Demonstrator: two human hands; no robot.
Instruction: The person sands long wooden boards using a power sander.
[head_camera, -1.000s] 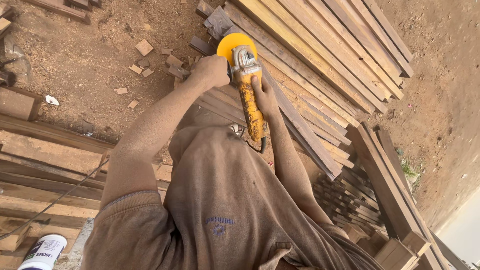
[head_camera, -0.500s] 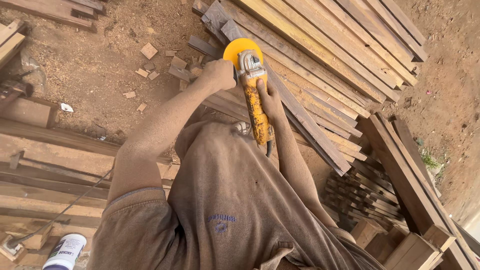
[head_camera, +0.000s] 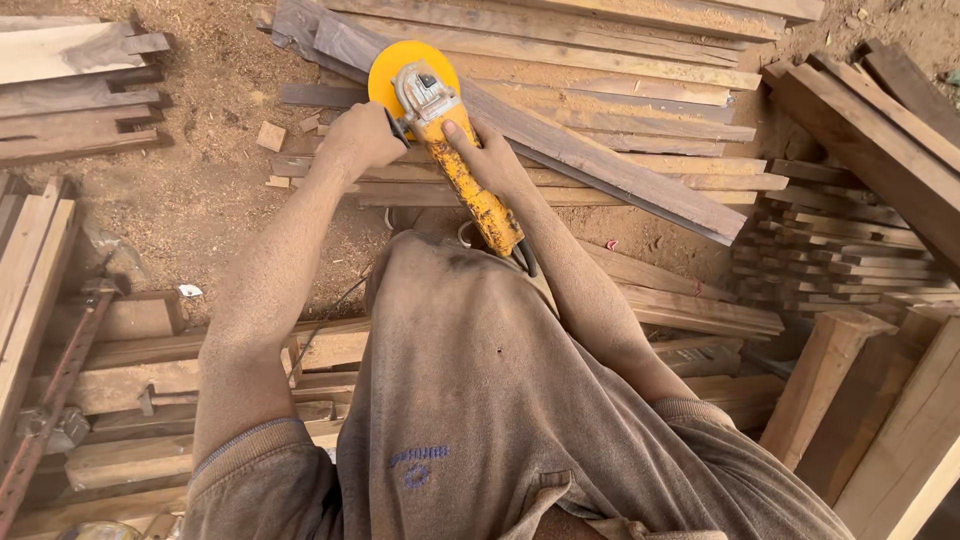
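The person holds a yellow angle grinder in both hands over a stack of planks; the left hand is clenched around the side handle beside the head; the right hand is wrapped around the dusty yellow body; the yellow disc guard sits at the end of a dark plank lying diagonally across the stack; small offcuts lie on the sawdust-covered ground to the left; a metal clamp rests on timber at lower left.
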